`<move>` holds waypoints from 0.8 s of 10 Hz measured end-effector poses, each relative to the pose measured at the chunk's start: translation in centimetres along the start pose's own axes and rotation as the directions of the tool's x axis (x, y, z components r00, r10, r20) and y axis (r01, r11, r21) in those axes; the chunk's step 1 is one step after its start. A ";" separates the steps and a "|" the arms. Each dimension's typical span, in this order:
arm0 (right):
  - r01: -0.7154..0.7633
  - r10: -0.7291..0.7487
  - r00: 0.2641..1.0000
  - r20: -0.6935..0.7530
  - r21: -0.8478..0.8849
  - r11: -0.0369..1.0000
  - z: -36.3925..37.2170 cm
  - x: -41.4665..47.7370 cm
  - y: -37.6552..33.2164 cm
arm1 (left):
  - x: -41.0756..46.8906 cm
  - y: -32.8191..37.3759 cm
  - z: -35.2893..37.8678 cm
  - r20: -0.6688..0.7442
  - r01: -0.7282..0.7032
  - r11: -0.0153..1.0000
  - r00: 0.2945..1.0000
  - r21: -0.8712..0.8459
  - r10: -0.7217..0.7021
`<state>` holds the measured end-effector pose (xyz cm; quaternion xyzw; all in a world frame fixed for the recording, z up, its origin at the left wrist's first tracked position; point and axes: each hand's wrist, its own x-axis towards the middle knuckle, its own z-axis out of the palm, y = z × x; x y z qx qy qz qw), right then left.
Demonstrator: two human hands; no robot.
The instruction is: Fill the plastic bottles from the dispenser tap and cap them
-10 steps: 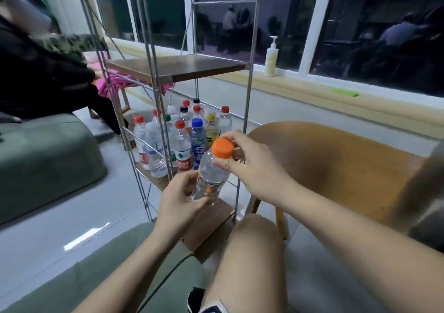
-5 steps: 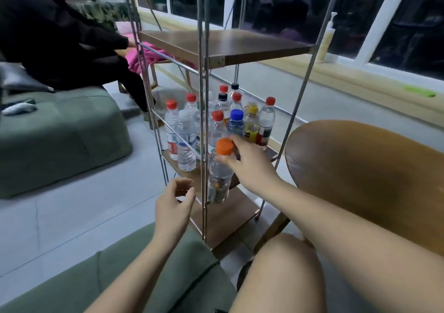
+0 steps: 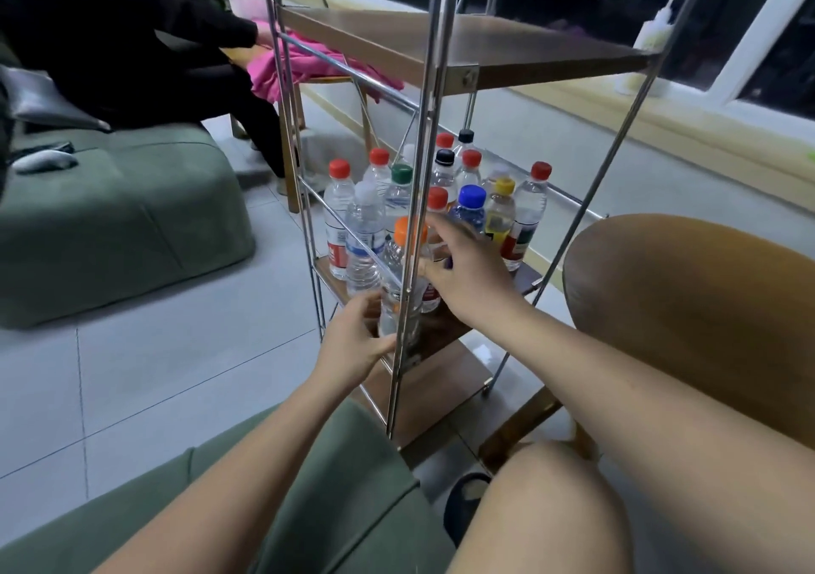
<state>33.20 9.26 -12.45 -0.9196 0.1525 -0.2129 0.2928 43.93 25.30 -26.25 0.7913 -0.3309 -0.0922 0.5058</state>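
While we stand the capped bottle [image 3: 398,295] on the shelf [image 3: 326,271] between our 2 hands, right hand [image 3: 467,275] gripping its neck, left hand [image 3: 355,346] cupping its base, releasing it upright likely comes next.

chrome rack, wood shelves, clear plastic bottles

a rack [image 3: 424,132] of thin, shiny metal poles carries brown wood-look shelves [image 3: 485,48] with a dull, matt face. the bottles [image 3: 364,229] are clear, glossy plastic with smooth, opaque plastic caps [image 3: 472,196]. the orange-capped bottle [image 3: 391,262] is the same clear plastic. the floor [image 3: 176,375] is pale tile, smooth with a faint sheen. the sofa [image 3: 123,220] is matt green cloth, softly padded. a curved chair [image 3: 688,309] is smooth brown wood. a pink cloth [image 3: 282,70] lies crumpled and matt.
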 end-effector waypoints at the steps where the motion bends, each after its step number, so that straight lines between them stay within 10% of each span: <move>1: 0.018 -0.017 1.000 0.022 -0.061 0.998 0.2 0.3 0.5 | 0.4 -0.2 0.6 -0.002 -0.002 1.000 1.000 -0.017 0.002; 8: -0.051 0.061 0.997 0.044 -0.190 0.980 -3.5 -1.6 -0.6 | -1.2 1.9 -3.3 -0.215 0.002 1.000 0.977 -0.008 -0.004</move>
